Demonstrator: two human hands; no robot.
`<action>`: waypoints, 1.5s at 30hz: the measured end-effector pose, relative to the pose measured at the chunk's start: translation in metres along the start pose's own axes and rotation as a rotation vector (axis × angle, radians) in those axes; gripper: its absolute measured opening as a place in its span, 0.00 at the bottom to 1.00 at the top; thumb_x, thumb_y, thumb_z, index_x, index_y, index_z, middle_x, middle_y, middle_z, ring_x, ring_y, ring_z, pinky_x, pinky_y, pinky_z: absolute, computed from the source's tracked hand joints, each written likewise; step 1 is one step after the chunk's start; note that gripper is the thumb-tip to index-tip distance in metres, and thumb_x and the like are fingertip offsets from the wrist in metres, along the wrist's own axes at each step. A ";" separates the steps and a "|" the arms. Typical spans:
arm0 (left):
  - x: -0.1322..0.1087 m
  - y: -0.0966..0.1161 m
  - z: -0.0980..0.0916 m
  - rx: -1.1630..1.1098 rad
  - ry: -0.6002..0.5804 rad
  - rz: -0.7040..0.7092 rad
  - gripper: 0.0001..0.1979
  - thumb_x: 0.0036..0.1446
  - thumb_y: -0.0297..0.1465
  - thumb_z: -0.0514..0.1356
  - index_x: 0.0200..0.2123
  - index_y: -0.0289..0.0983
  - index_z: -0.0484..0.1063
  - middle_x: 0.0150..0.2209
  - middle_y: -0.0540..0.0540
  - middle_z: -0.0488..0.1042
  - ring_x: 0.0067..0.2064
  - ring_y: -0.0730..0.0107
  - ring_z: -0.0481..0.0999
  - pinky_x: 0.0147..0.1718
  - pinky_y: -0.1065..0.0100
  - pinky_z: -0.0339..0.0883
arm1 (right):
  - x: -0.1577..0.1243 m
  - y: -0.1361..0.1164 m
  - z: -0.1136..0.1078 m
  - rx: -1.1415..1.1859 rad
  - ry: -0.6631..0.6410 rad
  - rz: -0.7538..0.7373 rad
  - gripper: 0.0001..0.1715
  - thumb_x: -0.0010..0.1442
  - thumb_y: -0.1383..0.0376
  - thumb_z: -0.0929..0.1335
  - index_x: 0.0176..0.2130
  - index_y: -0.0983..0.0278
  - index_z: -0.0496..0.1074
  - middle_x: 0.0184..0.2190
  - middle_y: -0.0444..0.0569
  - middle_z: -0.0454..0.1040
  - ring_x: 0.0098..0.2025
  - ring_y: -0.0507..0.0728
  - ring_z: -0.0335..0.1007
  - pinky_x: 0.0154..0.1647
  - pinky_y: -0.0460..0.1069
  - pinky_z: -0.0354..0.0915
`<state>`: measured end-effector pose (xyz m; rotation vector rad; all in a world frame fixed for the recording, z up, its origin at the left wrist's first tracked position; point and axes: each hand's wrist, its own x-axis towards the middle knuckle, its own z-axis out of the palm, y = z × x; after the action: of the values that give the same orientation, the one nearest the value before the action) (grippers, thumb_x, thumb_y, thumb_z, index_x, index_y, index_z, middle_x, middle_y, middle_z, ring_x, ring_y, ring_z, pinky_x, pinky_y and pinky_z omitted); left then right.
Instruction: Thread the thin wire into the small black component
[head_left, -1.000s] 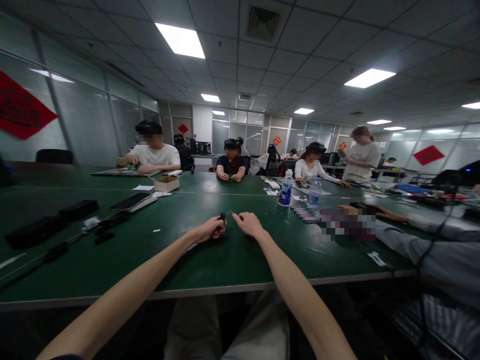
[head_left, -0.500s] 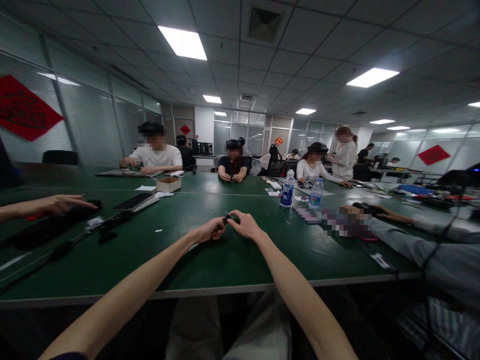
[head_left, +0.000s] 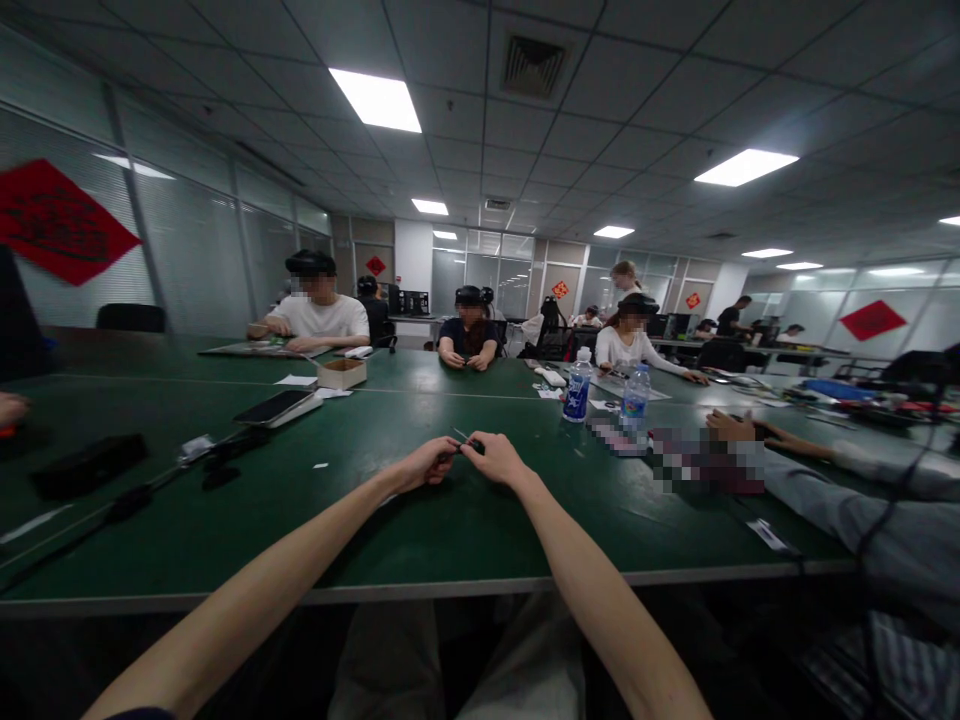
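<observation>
Above the green table (head_left: 300,540), my two hands meet in front of me. My right hand (head_left: 499,460) is closed around a small dark-handled tool (head_left: 475,446), whose thin light shaft points up and to the left. Close beside it, my left hand (head_left: 429,463) is pinched shut, its fingertips near the shaft. A bit of something dark shows at those fingertips, too small to name. A small white scrap (head_left: 321,466) lies on the table to the left of my hands.
On the left lie a black case (head_left: 90,466), dark cords, a phone-like slab (head_left: 274,406) and an open cardboard box (head_left: 342,374). Two bottles (head_left: 577,385) stand at right. A neighbour's hands (head_left: 731,427) are farther right. Several people sit across the table.
The neighbour's hand on the left has drawn back from the black case toward the frame's edge. My hands stay together, with the tool's shaft now tilted more upward.
</observation>
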<state>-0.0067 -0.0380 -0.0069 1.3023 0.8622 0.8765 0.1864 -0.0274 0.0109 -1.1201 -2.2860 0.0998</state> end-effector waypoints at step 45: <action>-0.002 -0.004 0.005 0.040 0.043 0.110 0.20 0.50 0.44 0.62 0.39 0.36 0.65 0.23 0.55 0.61 0.18 0.83 0.54 0.18 0.76 0.48 | 0.001 0.001 -0.001 -0.041 -0.069 0.094 0.23 0.62 0.51 0.60 0.34 0.63 0.76 0.32 0.51 0.77 0.34 0.54 0.71 0.33 0.45 0.58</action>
<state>-0.0027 -0.0419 -0.0103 1.3805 0.8510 0.9811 0.1874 -0.0266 0.0117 -1.2640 -2.3050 0.1306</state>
